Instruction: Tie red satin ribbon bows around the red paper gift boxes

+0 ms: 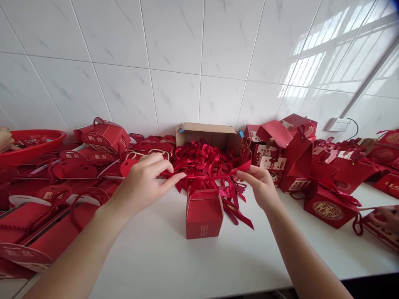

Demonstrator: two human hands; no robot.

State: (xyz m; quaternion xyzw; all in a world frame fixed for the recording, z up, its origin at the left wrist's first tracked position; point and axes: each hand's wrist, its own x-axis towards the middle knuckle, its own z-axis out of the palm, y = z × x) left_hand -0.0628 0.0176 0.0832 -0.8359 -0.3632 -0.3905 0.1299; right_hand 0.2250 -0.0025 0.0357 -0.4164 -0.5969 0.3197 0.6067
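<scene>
A red ribbon (215, 177) stretches nearly level between my two hands. My left hand (149, 176) pinches one end between thumb and fingers. At the other end, my right hand (257, 182) is closed on the ribbon, with a short tail sticking up past the fingers. Just below the ribbon, a small red gift box (204, 214) stands upright on the white table (156, 257). Behind it, a cardboard carton (207, 128) is heaped with loose red ribbons (202, 160), several spilling over its front onto the table.
Many red gift boxes with cord handles (106, 135) crowd the left side. More red boxes (296, 162) are stacked at right. A red basin (40, 145) with another person's hand (6, 139) is far left; a different hand (388, 218) shows far right. A tiled wall (174, 91) closes the back.
</scene>
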